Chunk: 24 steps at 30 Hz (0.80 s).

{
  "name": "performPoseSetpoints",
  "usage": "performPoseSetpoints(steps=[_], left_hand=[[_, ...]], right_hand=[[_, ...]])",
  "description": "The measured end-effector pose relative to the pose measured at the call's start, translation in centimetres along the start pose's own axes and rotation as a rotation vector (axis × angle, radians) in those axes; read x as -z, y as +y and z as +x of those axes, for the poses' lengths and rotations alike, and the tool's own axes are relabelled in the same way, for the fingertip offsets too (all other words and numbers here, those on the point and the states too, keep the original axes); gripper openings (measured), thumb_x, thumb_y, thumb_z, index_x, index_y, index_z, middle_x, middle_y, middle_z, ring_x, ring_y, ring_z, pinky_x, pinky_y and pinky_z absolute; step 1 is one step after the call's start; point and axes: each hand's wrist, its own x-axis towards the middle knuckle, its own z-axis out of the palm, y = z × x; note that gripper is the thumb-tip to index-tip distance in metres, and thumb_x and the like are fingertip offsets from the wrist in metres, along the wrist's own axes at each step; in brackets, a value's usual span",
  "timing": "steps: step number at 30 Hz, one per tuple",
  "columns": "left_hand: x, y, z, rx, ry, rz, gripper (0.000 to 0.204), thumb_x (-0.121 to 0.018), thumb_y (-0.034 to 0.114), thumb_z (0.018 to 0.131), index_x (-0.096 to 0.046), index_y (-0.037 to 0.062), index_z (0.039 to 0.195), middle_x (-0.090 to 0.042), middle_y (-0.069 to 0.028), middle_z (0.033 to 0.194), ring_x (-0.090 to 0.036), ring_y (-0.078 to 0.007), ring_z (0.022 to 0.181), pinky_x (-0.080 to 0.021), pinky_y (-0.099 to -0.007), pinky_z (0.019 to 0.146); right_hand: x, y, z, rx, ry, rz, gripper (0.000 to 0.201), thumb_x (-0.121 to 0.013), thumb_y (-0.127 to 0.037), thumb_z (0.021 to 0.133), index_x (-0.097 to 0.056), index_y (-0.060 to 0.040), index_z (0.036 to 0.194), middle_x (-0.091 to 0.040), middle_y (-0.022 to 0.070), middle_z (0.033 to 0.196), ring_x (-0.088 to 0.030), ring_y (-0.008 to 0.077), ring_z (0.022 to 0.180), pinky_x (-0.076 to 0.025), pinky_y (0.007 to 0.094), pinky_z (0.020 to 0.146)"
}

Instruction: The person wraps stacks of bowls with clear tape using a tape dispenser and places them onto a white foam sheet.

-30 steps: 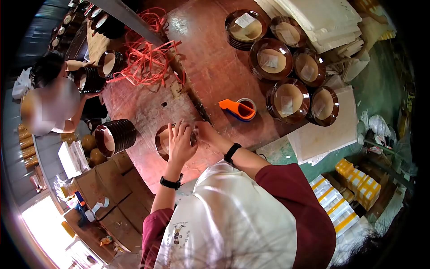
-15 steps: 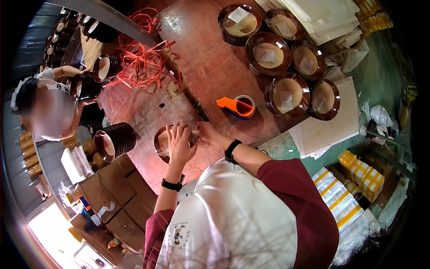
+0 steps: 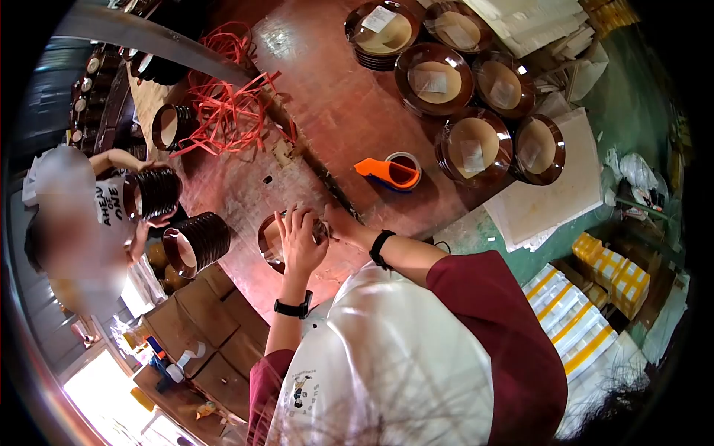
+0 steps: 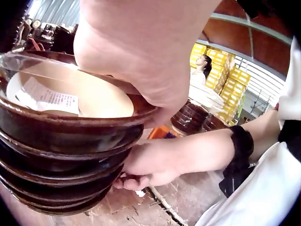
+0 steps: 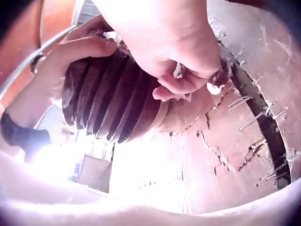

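A stack of glossy brown bowls (image 4: 61,165) with pale insides stands before me, a printed label (image 4: 47,96) under clear film in the top one. My left hand (image 3: 300,241) rests over the stack, its fingers stretched across the top bowl; in the right wrist view its thumb lies along the rim. Close beside the bowls, my right hand (image 5: 181,70) has its fingers curled and pinches a whitish, crumpled bit of clear tape (image 5: 178,70). Its fingertips are low at the stack's side, near the tabletop.
An orange tape dispenser (image 3: 387,172) lies right of my hands. Labelled bowl stacks (image 3: 476,149) stand at the back right, red strapping (image 3: 227,111) tangles at the back left, and another stack (image 3: 197,245) sits left. Another person (image 3: 111,201) holds bowls there.
The other person has straightened and brought a stack of bowls nearer, beside the left stack. The view has shifted slightly; my hands keep nearly the same place at the bowls.
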Motion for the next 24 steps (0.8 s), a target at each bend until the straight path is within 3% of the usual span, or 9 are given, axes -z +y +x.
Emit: performPoseSetpoints(steps=[3,5,7,9,11,12,13,18,24], left_hand=[[-0.1,-0.1,0.0,0.002,-0.007,0.007,0.045,-0.070,0.010,0.066,-0.059,0.0079,0.109,-0.054,-0.0101,0.123,-0.042,-0.0374,0.134,-0.015,-0.0617,0.121],[-0.1,-0.3,-0.2,0.011,-0.035,0.031,0.047,-0.073,0.013,0.068,-0.060,0.0082,0.112,-0.054,-0.0095,0.125,-0.041,-0.0361,0.136,-0.014,-0.0622,0.121],[0.0,-0.4,0.1,0.006,-0.042,0.043,0.049,-0.075,0.015,0.068,-0.060,0.0084,0.114,-0.054,-0.0092,0.126,-0.040,-0.0357,0.137,-0.013,-0.0626,0.122],[0.1,-0.2,-0.1,-0.003,-0.039,0.036,0.050,-0.075,0.015,0.068,-0.059,0.0087,0.115,-0.054,-0.0092,0.126,-0.040,-0.0360,0.137,-0.013,-0.0628,0.122],[0.0,-0.3,-0.2,-0.004,-0.063,0.054,0.055,-0.074,0.016,0.068,-0.058,0.0088,0.120,-0.052,-0.0106,0.130,-0.039,-0.0371,0.138,-0.013,-0.0630,0.122],[0.3,-0.2,0.0,-0.007,-0.073,0.064,0.057,-0.074,0.016,0.068,-0.058,0.0088,0.123,-0.051,-0.0113,0.132,-0.038,-0.0376,0.139,-0.013,-0.0631,0.122],[0.8,0.0,0.1,-0.029,-0.123,0.093,0.062,-0.075,0.018,0.069,-0.056,0.0092,0.127,-0.049,-0.0119,0.136,-0.035,-0.0380,0.141,-0.012,-0.0634,0.122],[3.7,0.4,0.1,-0.080,-0.350,0.176,0.085,-0.079,0.034,0.074,-0.043,0.0107,0.148,-0.033,-0.0138,0.158,-0.020,-0.0387,0.151,-0.011,-0.0623,0.122],[2.4,-0.7,-2.0,0.029,-0.202,0.180,0.102,-0.075,0.051,0.080,-0.027,0.0074,0.159,-0.021,-0.0144,0.166,-0.012,-0.0391,0.154,-0.009,-0.0564,0.124]], right_hand=[[0.7,1.8,0.3,0.399,0.170,-0.527,0.020,-0.058,-0.012,0.093,-0.059,0.0067,0.087,-0.066,0.0230,0.071,-0.066,0.0246,0.059,-0.051,0.0425,0.050],[3.3,-3.0,-3.1,0.160,0.044,-0.381,0.019,-0.058,-0.013,0.093,-0.061,0.0063,0.092,-0.066,0.0211,0.069,-0.066,0.0239,0.060,-0.054,0.0428,0.056],[4.3,-4.3,-2.5,0.074,-0.030,-0.306,0.024,-0.056,-0.016,0.094,-0.064,0.0058,0.101,-0.067,0.0233,0.078,-0.068,0.0284,0.071,-0.055,0.0445,0.064],[1.9,-0.6,1.7,0.129,-0.062,-0.300,0.034,-0.052,-0.021,0.098,-0.065,0.0053,0.115,-0.070,0.0297,0.096,-0.072,0.0379,0.091,-0.055,0.0476,0.073],[-3.3,3.3,5.2,0.083,-0.208,0.546,0.041,-0.043,-0.026,0.102,-0.063,0.0049,0.121,-0.068,0.0277,0.114,-0.068,0.0332,0.107,-0.054,0.0441,0.082],[-4.6,2.2,4.9,0.041,-0.279,0.967,0.045,-0.039,-0.029,0.104,-0.061,0.0047,0.123,-0.066,0.0267,0.123,-0.066,0.0308,0.115,-0.054,0.0423,0.087],[-4.2,2.0,4.4,0.011,-0.309,0.987,0.046,-0.038,-0.031,0.104,-0.059,0.0043,0.126,-0.065,0.0264,0.125,-0.065,0.0309,0.117,-0.053,0.0418,0.089],[1.3,-3.9,-2.4,-0.061,-0.370,0.681,0.054,-0.032,-0.038,0.106,-0.049,0.0024,0.138,-0.056,0.0244,0.138,-0.057,0.0309,0.127,-0.048,0.0393,0.099],[3.3,-9.7,-5.8,-0.044,-0.280,0.113,0.067,-0.024,-0.048,0.108,-0.035,-0.0008,0.154,-0.045,0.0223,0.153,-0.047,0.0323,0.139,-0.040,0.0365,0.112]])
